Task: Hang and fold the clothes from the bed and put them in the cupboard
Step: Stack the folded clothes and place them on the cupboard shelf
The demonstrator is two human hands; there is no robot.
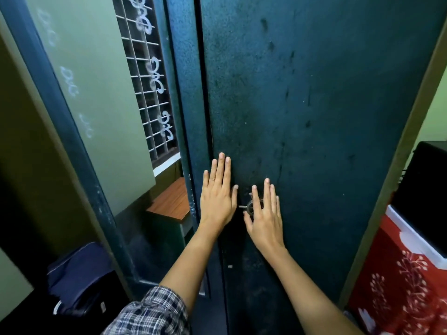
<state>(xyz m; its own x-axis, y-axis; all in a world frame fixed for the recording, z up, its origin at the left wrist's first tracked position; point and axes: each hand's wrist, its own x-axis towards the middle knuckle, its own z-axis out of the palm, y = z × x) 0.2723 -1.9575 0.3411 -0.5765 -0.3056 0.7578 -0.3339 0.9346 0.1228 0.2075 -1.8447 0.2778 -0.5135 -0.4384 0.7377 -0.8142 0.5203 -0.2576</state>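
Dark green steel cupboard (314, 117) fills the view, both doors shut, seam running down centre-left. L hand (217, 199) flat on the door, fingers spread, holding nothing. R hand (264, 218) likewise flat & spread, over the metal handle (249, 206) w/ key.

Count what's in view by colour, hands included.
Dark green metal cupboard door: 1
Red white-patterned cloth: 1
Navy blue folded cloth: 1
Brown wooden tabletop: 1
Bare hands: 2, left hand, right hand
Total: 6
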